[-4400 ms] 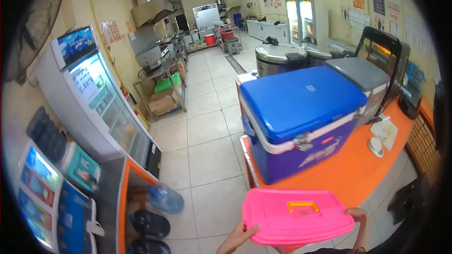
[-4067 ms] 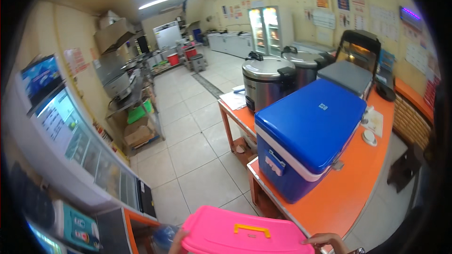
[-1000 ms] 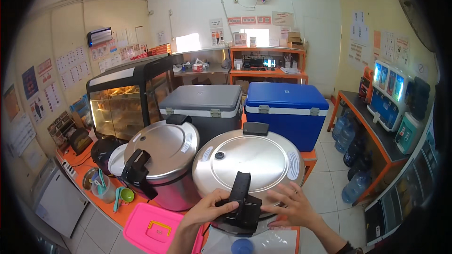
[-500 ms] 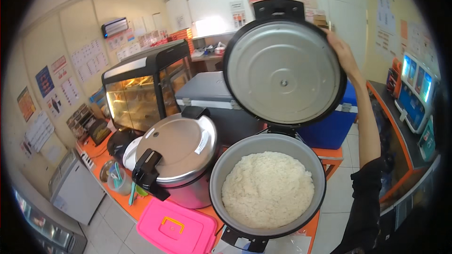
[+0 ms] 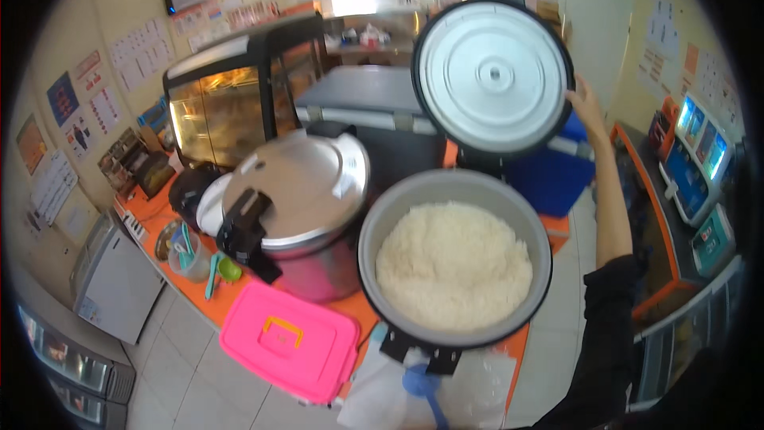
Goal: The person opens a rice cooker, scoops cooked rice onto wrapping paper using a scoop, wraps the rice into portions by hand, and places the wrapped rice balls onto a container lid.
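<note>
Evidently | right hand at edge of raised lid, behind rice cooker; grip unclear | left hand unseen | lid wanted steady support; wrist clear

Beyond the right edge of the orange table, a black, creased sleeve is covering the person's right arm, its uneven cuff ending near the elbow, a bare forearm and right hand showing.
</note>
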### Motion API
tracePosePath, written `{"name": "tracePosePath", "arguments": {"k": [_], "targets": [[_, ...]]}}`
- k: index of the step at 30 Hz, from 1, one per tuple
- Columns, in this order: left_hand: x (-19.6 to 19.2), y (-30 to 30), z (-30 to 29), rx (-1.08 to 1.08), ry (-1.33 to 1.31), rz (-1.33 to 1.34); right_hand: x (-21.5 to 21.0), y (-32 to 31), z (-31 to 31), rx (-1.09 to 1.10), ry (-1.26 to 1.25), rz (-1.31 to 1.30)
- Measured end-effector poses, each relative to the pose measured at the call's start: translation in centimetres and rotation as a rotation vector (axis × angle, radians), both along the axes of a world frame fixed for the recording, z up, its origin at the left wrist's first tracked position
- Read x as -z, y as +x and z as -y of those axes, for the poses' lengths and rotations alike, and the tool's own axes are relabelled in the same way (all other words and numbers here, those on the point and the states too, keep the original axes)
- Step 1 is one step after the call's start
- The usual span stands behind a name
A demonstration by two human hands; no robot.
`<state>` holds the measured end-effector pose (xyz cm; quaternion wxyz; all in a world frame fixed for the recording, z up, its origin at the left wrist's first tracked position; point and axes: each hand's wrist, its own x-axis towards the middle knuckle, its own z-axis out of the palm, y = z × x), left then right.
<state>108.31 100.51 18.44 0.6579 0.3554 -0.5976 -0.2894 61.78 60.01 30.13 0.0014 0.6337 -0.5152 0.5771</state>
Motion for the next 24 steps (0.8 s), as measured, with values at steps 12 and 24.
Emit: {"name": "tracePosePath", "arguments": {"k": [12, 24], "targets": [[23.7, 1.3, 0.5, 0.512, 0.816, 0.738, 37.0, 24.2, -43.0, -0.457, 1.118, -0.275], [21.6, -3.4, 2.9, -0.326, 0.163, 0.464, 16.7, 11.9, -41.4, -0.444, 0.750, 0.225]]}}
